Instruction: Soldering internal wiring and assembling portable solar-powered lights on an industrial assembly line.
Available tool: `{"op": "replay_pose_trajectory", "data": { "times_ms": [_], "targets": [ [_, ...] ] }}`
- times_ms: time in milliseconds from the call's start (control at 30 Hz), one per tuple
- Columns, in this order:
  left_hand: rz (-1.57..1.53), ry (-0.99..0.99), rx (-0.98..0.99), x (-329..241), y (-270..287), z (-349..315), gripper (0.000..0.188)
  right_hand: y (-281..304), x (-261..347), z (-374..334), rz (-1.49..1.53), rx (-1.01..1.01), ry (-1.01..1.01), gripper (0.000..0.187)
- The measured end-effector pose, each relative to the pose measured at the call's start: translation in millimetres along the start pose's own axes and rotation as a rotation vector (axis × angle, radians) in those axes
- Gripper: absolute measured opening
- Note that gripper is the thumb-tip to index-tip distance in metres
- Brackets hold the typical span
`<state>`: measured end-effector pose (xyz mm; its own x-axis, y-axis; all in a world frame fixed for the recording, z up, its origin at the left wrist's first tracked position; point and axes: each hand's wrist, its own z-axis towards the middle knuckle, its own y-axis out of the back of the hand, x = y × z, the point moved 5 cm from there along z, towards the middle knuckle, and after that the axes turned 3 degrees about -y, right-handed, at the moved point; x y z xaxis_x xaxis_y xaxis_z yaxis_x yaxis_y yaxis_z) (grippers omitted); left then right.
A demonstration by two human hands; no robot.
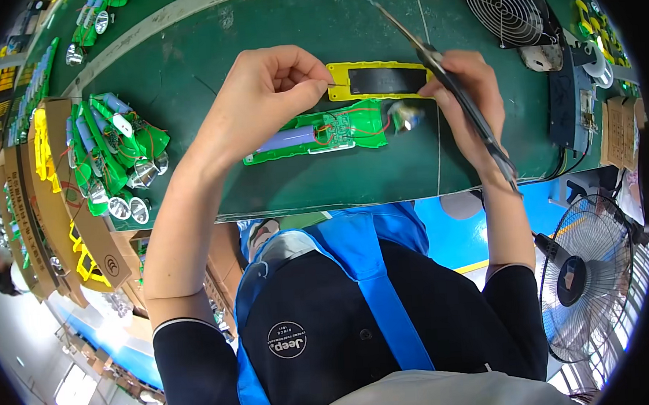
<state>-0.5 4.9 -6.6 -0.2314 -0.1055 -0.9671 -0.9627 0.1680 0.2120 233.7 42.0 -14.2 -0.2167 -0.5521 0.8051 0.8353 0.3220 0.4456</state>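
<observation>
My left hand (274,84) is closed in a pinch at the left end of a yellow frame (338,73) with a dark rectangular panel (388,81) in it. A thin wire (339,85) runs out from its fingertips onto the frame. In my right hand (478,84) is a soldering iron (472,110), its tip pointing up and away, with the fingertips touching the frame's right end. Just below lies an open green housing (368,123) with a purple battery cell (288,138), a circuit board (340,128) and red wires. Beside it is a blurred, shiny lamp head (406,116).
Several green housings with lamp reflectors (120,151) are heaped at the left of the green table (280,186). Cardboard boxes (74,193) with yellow frames stand beyond them. A black fan (503,6) and a dark box-shaped device (571,112) occupy the right side. A standing fan (589,280) is lower right.
</observation>
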Motion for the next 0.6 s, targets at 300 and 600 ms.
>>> {"op": "replay_pose_trajectory", "data": {
  "times_ms": [300, 600],
  "targets": [
    [0.668, -0.437, 0.125, -16, -14, 23, 0.006, 22, -12, -11, 0.514, -0.234, -0.499, 0.017],
    [0.79, -0.502, 0.23, -16, -24, 29, 0.005, 8, -16, 0, 0.394, -0.017, -0.681, 0.022]
  ]
}}
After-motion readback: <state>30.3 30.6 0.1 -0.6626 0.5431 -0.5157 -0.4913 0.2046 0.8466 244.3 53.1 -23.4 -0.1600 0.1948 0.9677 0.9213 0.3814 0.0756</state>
